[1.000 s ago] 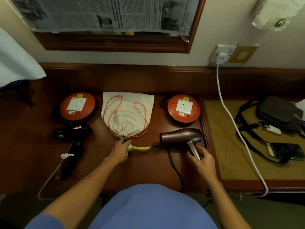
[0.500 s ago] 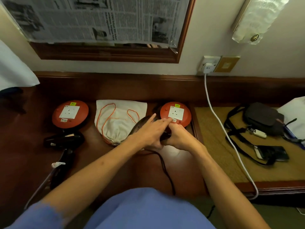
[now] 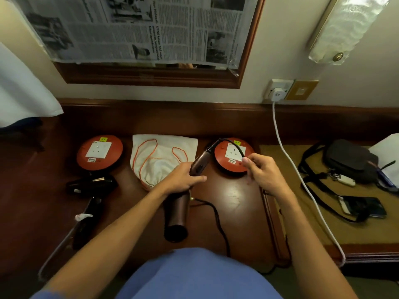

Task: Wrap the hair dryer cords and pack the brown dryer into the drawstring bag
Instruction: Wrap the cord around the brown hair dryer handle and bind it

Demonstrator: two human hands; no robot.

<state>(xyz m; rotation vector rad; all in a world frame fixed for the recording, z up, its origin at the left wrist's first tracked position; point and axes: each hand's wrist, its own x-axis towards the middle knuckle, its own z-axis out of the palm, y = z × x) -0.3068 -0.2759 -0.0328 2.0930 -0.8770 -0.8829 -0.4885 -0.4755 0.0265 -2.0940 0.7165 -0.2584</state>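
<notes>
The left hand (image 3: 183, 178) is wrapped around the brown hair dryer (image 3: 176, 214) where handle meets barrel, fingers curled tight around it, holding it just above the middle of the desk (image 3: 233, 203). The barrel points back toward the near edge and the handle slants up toward the far right. From the handle's tip the black cord (image 3: 235, 145) arcs over to the right hand (image 3: 262, 171), which pinches it between thumb and forefinger, the other fingers loosely folded. More of the same cord lies slack on the desk and drops over the near edge.

The drawstring bag (image 3: 164, 158) lies flat toward the far edge, between two red socket reels (image 3: 99, 152), its mouth gathered and facing the near edge, orange string looped across the cloth. The left hand's knuckles are just beside that mouth. A black hair dryer (image 3: 90, 186) lies near the left edge, its cord trailing off the near edge, unwrapped.

This looks like the start of winding the brown dryer's cord: one loop is formed, none yet lies around the handle. The next move likely calls for carrying the pinched cord round the handle while the left hand keeps the body steady, drawing up the slack without snagging it at the desk edge. The bag's mouth must be opened before packing.
</notes>
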